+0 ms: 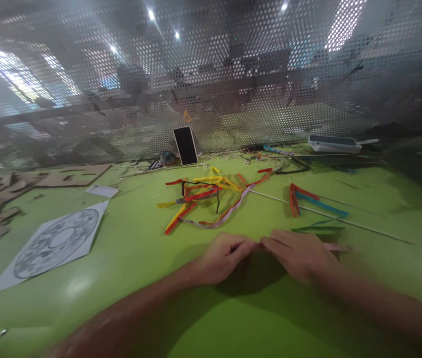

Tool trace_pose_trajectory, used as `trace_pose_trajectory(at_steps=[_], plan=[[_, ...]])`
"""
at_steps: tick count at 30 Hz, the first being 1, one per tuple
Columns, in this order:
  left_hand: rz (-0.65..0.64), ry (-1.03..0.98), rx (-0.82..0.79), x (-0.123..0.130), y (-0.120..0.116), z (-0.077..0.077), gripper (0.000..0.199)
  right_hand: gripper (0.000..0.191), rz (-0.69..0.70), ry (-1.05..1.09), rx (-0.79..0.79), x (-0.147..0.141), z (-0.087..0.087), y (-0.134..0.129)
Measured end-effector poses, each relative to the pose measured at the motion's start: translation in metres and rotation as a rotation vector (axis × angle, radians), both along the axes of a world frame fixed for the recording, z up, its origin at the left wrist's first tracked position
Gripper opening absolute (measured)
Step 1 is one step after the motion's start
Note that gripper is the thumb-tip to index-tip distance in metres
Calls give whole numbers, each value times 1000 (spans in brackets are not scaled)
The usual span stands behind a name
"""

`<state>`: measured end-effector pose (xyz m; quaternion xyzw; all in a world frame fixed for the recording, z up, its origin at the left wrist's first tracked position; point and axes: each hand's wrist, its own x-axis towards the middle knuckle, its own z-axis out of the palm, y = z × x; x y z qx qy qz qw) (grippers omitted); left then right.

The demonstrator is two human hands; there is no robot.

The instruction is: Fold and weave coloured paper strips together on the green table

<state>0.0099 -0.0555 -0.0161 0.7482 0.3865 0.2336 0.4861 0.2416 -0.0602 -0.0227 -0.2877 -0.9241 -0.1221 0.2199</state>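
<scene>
My left hand (227,256) is closed, its thumb and fingers pinched together. Its fingertips almost meet those of my right hand (300,253), which is closed too, palm down. A small pinkish bit shows between the fingertips, and a pink strip (336,247) sticks out past the right side of my right hand; the rest is hidden by the fingers. Just beyond the hands lies a tangle of red, yellow, dark and lilac strips (229,211), joined to a thin pale stick (367,226). A folded red-orange strip (293,200) and a blue strip (324,204) lie across the stick.
On the left of the green table (128,303) are a sheet with a printed ring (84,226) and cut brown cardboard (72,176). A dark-screened tablet (186,145) leans against a perforated metal screen (211,89). A white tray (333,144) stands at the back right among scraps.
</scene>
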Motion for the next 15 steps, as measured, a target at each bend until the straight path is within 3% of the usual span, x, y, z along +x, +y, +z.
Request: trace_pose_trajectory(at_steps=[4, 7, 11, 15], plan=[[258, 230, 432, -24, 25, 11, 36, 28, -83, -18, 41, -2, 3, 5], [227, 467, 645, -38, 39, 16, 24, 29, -62, -58, 69, -2, 4, 8], [130, 746, 704, -40, 43, 13, 18, 50, -20, -77, 51, -2, 3, 8], [158, 707, 699, -38, 39, 13, 19, 46, 13, -64, 51, -1, 1, 11]])
